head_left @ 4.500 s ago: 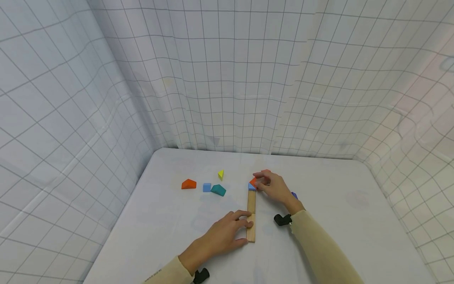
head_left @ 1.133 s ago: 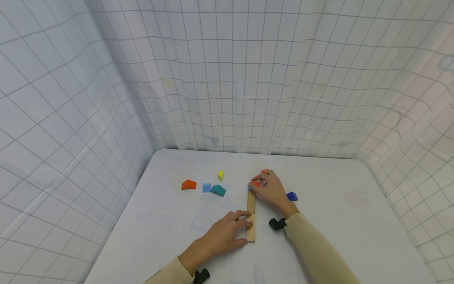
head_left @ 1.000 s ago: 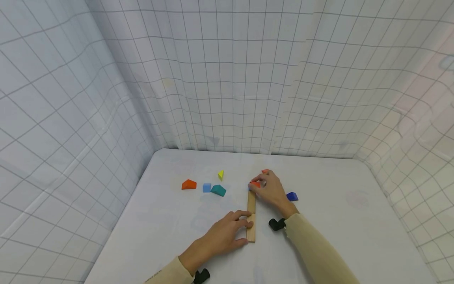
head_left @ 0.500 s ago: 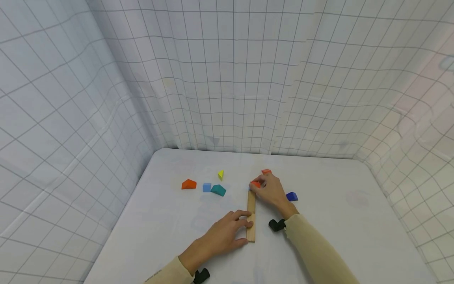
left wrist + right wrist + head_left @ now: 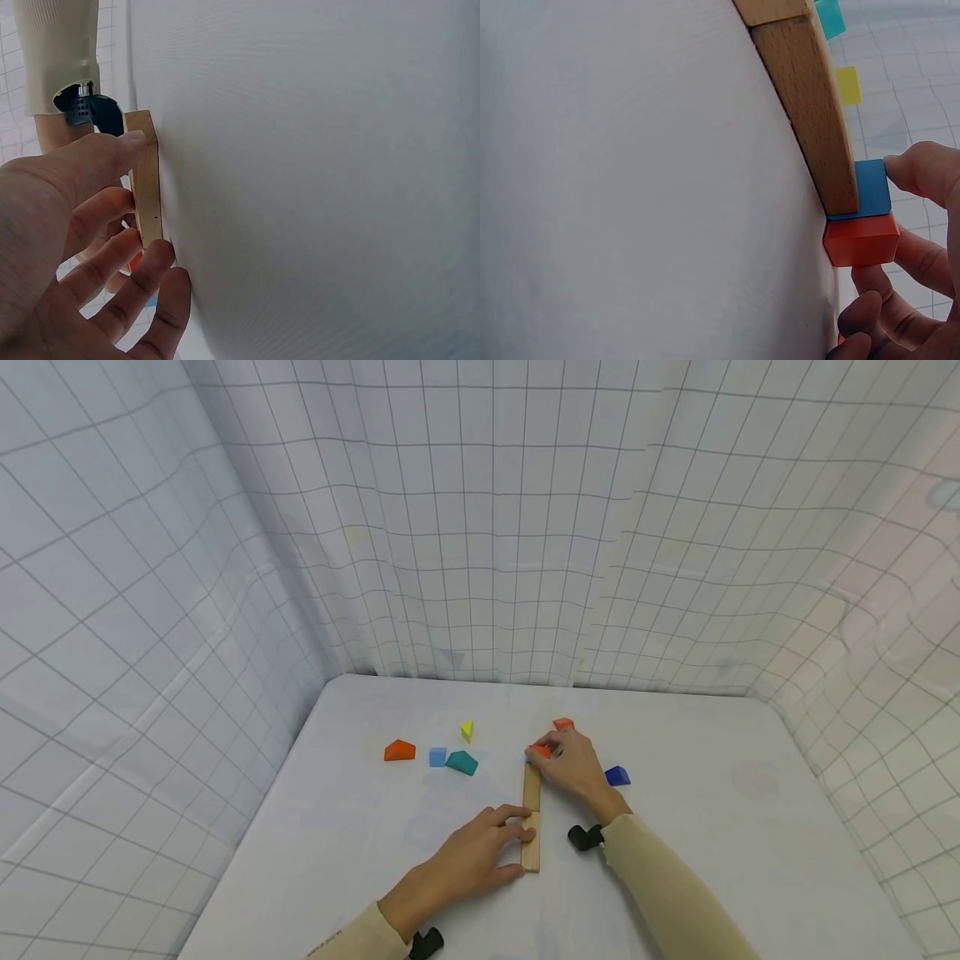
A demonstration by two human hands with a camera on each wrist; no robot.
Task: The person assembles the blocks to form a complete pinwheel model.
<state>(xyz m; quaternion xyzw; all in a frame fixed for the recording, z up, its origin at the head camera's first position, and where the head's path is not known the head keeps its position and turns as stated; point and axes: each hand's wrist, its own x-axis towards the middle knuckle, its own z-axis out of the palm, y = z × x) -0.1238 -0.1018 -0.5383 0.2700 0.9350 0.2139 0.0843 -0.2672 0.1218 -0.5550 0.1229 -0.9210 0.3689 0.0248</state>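
Two wooden planks lie end to end, a near plank [image 5: 531, 855] and a far plank [image 5: 532, 787]. My left hand [image 5: 472, 856] touches the near plank along its left side, thumb towards the near end, fingertips by the joint. At the far plank's end sits a small light-blue block [image 5: 874, 187], with an orange-red block [image 5: 862, 244] against it. My right hand [image 5: 576, 767] holds the orange-red block there. In the right wrist view its thumb meets the blue block's edge and its fingers reach round the orange-red one. From the head camera, fingers partly hide both blocks.
Left of the planks lie an orange block [image 5: 400, 750], a light-blue block [image 5: 437, 757], a teal block [image 5: 462, 762] and a yellow block [image 5: 467, 730]. A dark-blue block [image 5: 618, 776] lies beyond my right wrist, another orange-red block [image 5: 563, 723] behind my right hand. Gridded curtains surround the white table.
Since the oldest frame, the tilted orange-red block has turned and been set against the blue block; my right hand shifted slightly, uncovering the dark-blue block. My left hand stayed put.
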